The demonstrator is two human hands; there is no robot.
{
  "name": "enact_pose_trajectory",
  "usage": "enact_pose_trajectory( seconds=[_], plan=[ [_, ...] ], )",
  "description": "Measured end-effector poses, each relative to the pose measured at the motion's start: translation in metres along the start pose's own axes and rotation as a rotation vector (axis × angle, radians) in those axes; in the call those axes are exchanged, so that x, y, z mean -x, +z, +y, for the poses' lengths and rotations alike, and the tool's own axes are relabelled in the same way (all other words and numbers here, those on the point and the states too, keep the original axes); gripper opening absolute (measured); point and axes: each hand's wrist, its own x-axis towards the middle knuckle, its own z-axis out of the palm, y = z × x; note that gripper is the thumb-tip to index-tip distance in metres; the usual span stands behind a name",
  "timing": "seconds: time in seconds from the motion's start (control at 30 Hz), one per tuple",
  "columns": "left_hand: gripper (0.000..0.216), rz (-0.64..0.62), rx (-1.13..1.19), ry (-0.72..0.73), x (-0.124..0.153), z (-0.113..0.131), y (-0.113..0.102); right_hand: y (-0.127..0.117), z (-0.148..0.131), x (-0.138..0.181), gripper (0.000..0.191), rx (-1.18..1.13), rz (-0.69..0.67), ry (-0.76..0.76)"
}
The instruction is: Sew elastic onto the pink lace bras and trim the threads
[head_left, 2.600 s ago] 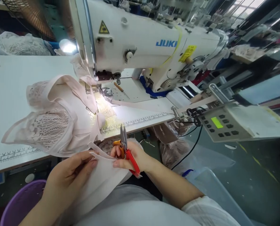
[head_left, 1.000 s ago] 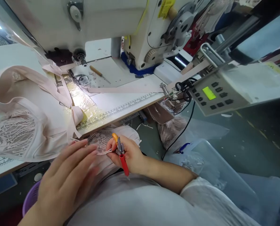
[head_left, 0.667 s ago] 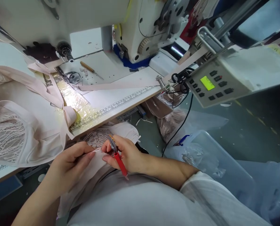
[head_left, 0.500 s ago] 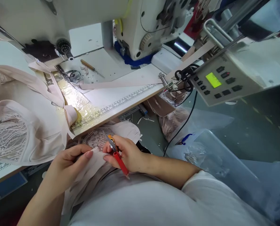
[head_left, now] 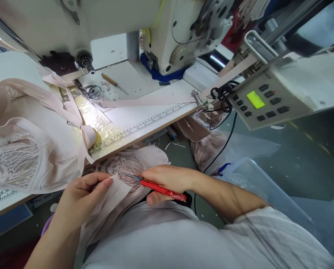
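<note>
My left hand [head_left: 79,194] pinches a pale pink fabric strap [head_left: 110,192] over my lap, fingers closed on it. My right hand [head_left: 167,179] is closed round red-handled thread snips [head_left: 158,188], held nearly flat with the blades pointing left at the strap's end by my left fingertips. Under both hands lies pink lace fabric [head_left: 124,164]. A pink lace bra [head_left: 29,149] rests on the white sewing table [head_left: 155,108] to the left, its straps running under the presser foot [head_left: 94,93].
A white sewing machine [head_left: 161,26] towers over the table. A control panel [head_left: 262,104] with a green display hangs at the right. A small screwdriver [head_left: 113,83] lies on the machine bed. A clear plastic bin [head_left: 253,186] and bagged fabric [head_left: 208,149] sit on the floor at the right.
My right hand has turned the snips from upright to nearly horizontal, blades now pointing left at the strap. My left hand keeps its pinch on the strap.
</note>
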Motion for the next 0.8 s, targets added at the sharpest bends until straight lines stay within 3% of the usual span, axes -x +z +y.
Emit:
enact_pose_trajectory(
  seconds=[0.37,0.57,0.8],
  plan=[
    [0.02,0.019,-0.037,-0.017,0.001,0.004,0.002,-0.004,-0.012,-0.004,0.005,0.107,-0.108,0.085],
    [0.02,0.009,-0.037,-0.008,0.0,0.005,0.002,-0.002,-0.02,-0.002,0.008,0.04,-0.033,0.159],
    [0.02,0.012,-0.052,0.001,-0.001,-0.001,-0.002,0.018,-0.01,-0.008,0.039,-0.338,0.18,0.275]
  ],
)
